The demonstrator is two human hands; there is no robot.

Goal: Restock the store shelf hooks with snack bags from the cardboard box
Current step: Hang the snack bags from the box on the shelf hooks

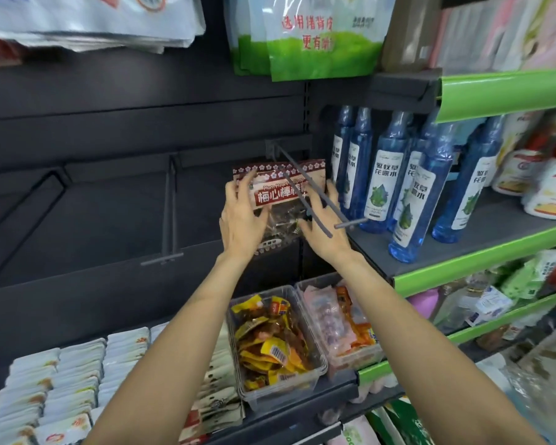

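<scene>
Snack bag (278, 200) with a dark red header and white flowers hangs far back on the double-wire hook (305, 191), close to the dark back panel (109, 123), between the two hands. It sits there probably because bags must be pushed to the back, so that later ones can follow on the same wires.

The left hand (242, 220) lies on the left side of the bag, its fingers reaching up over the header; they seem rather straight and pressing, not clearly curled around it. The right hand (326, 226) is at the right edge, under the wires, with the fingers spread and relaxed. Both hands are apart, one on each side, I think to keep the bag flat and straight while it slides.

A second hook (169, 216) to the left carries nothing, so more hanging remains. The cardboard box is not in view. Blue bottles (385, 191) stand just beside the hook on the right shelf, so the right hand has little room there.
</scene>
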